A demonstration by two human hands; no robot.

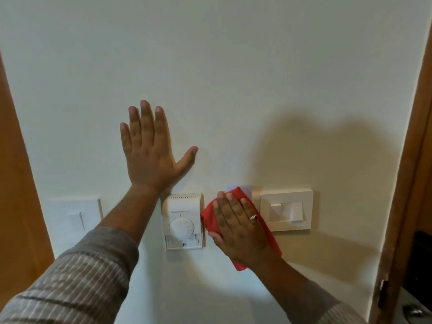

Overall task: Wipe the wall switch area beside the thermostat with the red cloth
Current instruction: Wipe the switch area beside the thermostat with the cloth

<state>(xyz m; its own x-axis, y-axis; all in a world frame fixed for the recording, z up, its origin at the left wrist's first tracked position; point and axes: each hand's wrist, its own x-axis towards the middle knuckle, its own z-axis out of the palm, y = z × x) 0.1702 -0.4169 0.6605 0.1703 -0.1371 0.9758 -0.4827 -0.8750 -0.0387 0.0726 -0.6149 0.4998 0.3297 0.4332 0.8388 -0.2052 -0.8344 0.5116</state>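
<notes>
A right hand [238, 228], fingers together and flat, presses a red cloth [210, 218] to the wall [233, 78] between the thermostat [183, 222] and the wall switch [286, 209]. The palm hides most of the cloth. The left hand [149, 155] lies flat on the wall above the thermostat, thumb spread wide. A faint plate [74, 219] at far left is hard to make out.
</notes>
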